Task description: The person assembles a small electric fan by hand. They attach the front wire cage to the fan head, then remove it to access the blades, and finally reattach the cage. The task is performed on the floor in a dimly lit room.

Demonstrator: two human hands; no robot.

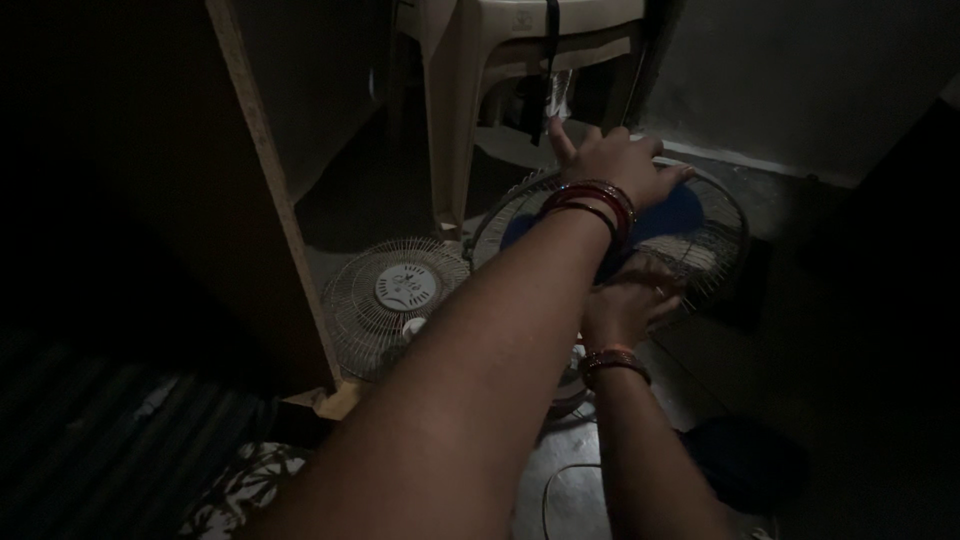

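A fan with blue blades [672, 212] stands on the floor in a dim room, inside a round wire fan guard [722, 240]. My left hand [615, 165] reaches across and lies over the top rim of the guard, fingers curled on it and one finger sticking up. My right hand [625, 305] grips the wires at the guard's lower near edge. Both wrists wear bangles. A second wire grille [395, 295] with a white centre cap lies flat on the floor to the left of the fan, apart from both hands.
A pale plastic chair [500, 60] stands just behind the fan. A wooden board [270, 180] leans at the left. Patterned cloth [250, 490] lies at the bottom left, and a thin cable [556, 490] curls on the floor near me. A dark wall closes the right side.
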